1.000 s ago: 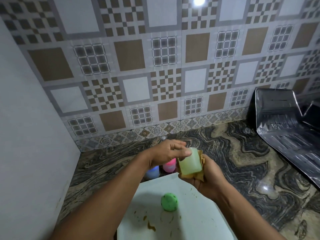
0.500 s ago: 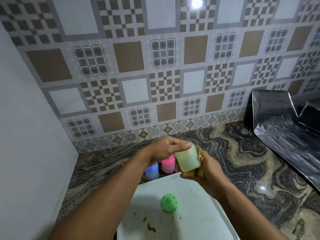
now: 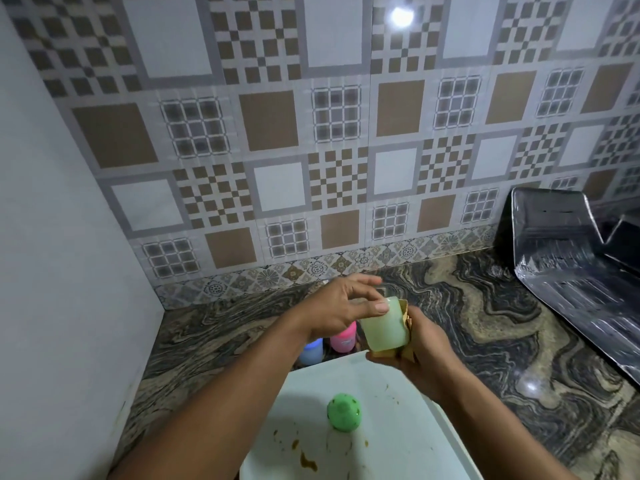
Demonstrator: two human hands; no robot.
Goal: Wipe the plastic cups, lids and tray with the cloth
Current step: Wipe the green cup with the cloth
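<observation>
Holding one pale green translucent plastic cup (image 3: 384, 329) at centre frame, just over the far edge of one white plastic tray (image 3: 398, 427). Pinching its upper end with the left hand (image 3: 337, 308), thumb pressed on the wall, fingers curled over the top. Cradling its lower side with the right hand (image 3: 427, 348) through one folded tan cloth (image 3: 406, 315), fingers curled round both. Counting three cups: the held one, plus one pink plastic cup (image 3: 343, 338) and one blue plastic cup (image 3: 311, 353) standing side by side beyond the tray, partly hidden behind the left wrist. Lying on the tray at lower centre, one round green perforated lid (image 3: 344, 415), near brown smears. Leaving open dark marbled countertop (image 3: 485, 341) between the tray's right rim and one crumpled foil sheet (image 3: 571, 271) at right; closing off the left with a plain grey wall (image 3: 52, 271).
</observation>
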